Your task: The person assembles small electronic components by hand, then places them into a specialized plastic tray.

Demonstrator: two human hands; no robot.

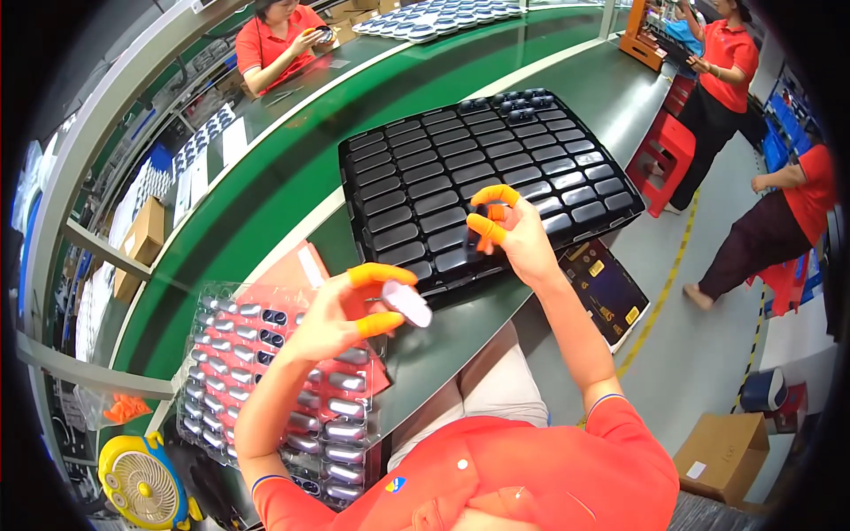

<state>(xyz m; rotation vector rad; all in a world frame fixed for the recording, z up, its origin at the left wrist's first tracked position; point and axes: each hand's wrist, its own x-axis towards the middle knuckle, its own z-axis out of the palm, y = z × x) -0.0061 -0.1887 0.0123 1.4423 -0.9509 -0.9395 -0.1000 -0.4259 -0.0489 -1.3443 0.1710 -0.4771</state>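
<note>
My left hand [332,314], with orange finger cots, pinches a pale, glossy oval piece [408,303] between thumb and fingers. Over the near part of a large black tray [416,281], my right hand [518,232] is closed on a small dark piece [476,232], partly hidden by orange-capped fingers; its exact kind cannot be made out. Rows of oval pockets fill the black tray, and several dark pieces [524,108] sit at its far edge. Below my left forearm lies a clear plastic tray [379,409] of silver oval pieces [345,382], with a few dark-faced ones among them.
A green conveyor belt [292,146] curves past the bench [452,341]. A yellow fan [144,482] stands lower left. A dark printed box [606,292] sits beside the black tray. Co-workers in red shirts [282,44] are across the belt and at right, near red stools [664,159].
</note>
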